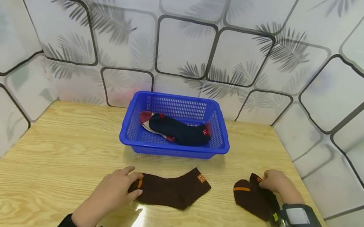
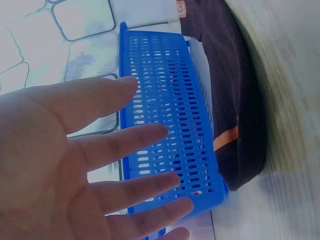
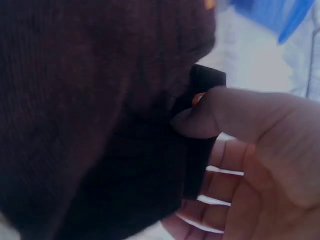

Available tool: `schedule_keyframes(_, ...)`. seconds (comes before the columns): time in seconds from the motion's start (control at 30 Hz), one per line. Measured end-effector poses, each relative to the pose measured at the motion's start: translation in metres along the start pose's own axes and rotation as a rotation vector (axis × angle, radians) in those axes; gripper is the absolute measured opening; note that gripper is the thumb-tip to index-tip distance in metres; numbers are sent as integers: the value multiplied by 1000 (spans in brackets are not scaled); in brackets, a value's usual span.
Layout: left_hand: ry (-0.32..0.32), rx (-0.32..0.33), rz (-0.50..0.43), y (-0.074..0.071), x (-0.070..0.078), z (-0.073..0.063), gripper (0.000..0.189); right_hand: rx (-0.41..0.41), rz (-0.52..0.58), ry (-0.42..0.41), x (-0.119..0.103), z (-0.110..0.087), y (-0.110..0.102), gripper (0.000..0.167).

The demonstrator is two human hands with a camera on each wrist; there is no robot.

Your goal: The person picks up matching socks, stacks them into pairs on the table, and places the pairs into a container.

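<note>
L hand (image 1: 114, 190) flat, fingers straight, resting on the toe end of the brown sock (image 1: 170, 189) lying flat near the table's front edge. R hand (image 1: 274, 180) pinches the cuff of a 2nd, folded brown sock (image 1: 253, 200), close to the right edge of the table (image 1: 62, 144). Blue basket (image 1: 219, 141) w/ dark socks (image 1: 180, 130) sits behind, by the wall; bare wood btwn basket and both socks.

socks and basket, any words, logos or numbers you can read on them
No text can be read for certain.
Orange tag on the flat brown sock: a mark, too small to read.
Red tag on the dark sock in the blue basket: a white mark, too small to read.
White label on the right wrist strap: blank or blurred.
</note>
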State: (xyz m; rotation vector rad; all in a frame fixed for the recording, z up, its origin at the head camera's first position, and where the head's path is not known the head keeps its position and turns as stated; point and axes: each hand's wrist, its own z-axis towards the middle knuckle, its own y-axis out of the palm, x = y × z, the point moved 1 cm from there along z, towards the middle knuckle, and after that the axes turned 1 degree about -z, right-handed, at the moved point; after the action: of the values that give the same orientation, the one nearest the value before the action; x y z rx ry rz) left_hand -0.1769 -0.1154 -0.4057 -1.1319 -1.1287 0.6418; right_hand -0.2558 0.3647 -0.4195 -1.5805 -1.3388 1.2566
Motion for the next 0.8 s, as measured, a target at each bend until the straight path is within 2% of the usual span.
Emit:
schedule_keyframes(0.13,27,0,-12,3,2,3,40,43,41,-124,-35,-10,-9,25)
schedule_keyframes(0.27,67,29,-45,5,10,10,37,105,53,-285,-82,-26,-30,26)
schedule_keyframes(0.47,179,23,-155,15,27,28,43,190,-6,-493,-144,-56,-59,12)
schedule_keyframes(0.67,264,-48,-306,33,45,48,68,334,15,-693,-185,-82,-74,11)
schedule_keyframes(0.8,312,-43,-372,39,54,55,69,466,101,-798,-203,-95,-80,13)
